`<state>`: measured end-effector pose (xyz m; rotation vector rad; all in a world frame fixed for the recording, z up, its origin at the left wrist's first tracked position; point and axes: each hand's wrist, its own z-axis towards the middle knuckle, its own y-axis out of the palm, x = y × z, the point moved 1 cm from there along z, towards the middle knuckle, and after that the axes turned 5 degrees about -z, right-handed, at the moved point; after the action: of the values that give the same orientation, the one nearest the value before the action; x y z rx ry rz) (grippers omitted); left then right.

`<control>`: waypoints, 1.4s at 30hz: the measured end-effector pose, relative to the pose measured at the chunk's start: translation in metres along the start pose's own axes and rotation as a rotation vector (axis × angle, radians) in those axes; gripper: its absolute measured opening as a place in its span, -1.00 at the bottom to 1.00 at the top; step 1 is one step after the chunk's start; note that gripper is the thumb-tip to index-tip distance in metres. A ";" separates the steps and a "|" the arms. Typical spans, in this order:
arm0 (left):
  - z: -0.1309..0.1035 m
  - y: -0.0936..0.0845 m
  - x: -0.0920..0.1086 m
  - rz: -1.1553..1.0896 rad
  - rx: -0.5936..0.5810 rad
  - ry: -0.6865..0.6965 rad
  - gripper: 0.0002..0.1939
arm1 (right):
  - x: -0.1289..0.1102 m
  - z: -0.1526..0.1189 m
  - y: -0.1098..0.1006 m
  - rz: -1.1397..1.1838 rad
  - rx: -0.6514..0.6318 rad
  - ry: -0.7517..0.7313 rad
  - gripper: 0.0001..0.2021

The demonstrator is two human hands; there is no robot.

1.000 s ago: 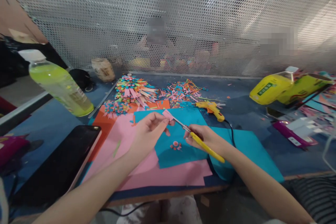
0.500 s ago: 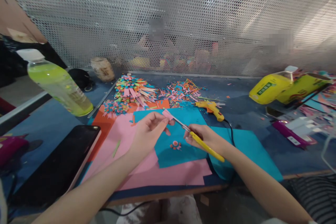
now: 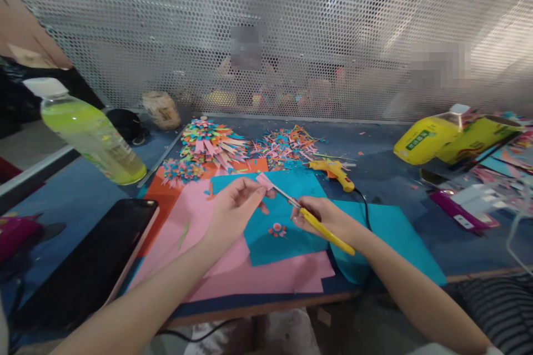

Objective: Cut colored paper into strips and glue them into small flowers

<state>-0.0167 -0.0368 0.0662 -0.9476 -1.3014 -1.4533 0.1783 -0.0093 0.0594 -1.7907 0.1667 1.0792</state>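
Note:
Between the fingers of my left hand (image 3: pixel 239 205) is a small piece of pink paper (image 3: pixel 265 181). My right hand (image 3: pixel 318 217) is closed on yellow-handled scissors (image 3: pixel 327 231), whose metal blades reach up to the pink piece. Both hands are raised over a sheet of blue paper (image 3: pixel 266 247). On that sheet, below the hands, lies a small cluster of pink and blue paper bits (image 3: pixel 277 229). Under the blue sheet is a larger pink sheet (image 3: pixel 233 283), with orange paper (image 3: pixel 164 216) beneath its left side.
Behind the hands stand a many-coloured pile of paper strips (image 3: pixel 212 144), loose paper scraps (image 3: pixel 287 144) and a yellow glue gun (image 3: pixel 333 171). At left are a green drink bottle (image 3: pixel 89 133) and a phone (image 3: pixel 94 260). Yellow bottles (image 3: pixel 428 136) stand at right, before a perforated metal screen (image 3: pixel 291 11).
Almost nothing differs. The whole view has shifted very slightly, while both hands keep their hold and the scissor blades stay at the pink paper.

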 end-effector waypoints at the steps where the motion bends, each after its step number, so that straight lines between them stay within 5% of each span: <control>1: 0.000 0.000 0.000 0.004 -0.005 0.003 -0.87 | 0.000 0.000 0.000 -0.005 -0.006 -0.004 -0.63; 42: 0.001 0.002 -0.001 0.010 0.003 -0.022 -0.87 | 0.004 0.002 0.001 -0.137 0.048 -0.040 -0.63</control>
<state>-0.0151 -0.0355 0.0663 -0.9695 -1.3125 -1.4361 0.1792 -0.0073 0.0556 -1.7104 0.0441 1.0046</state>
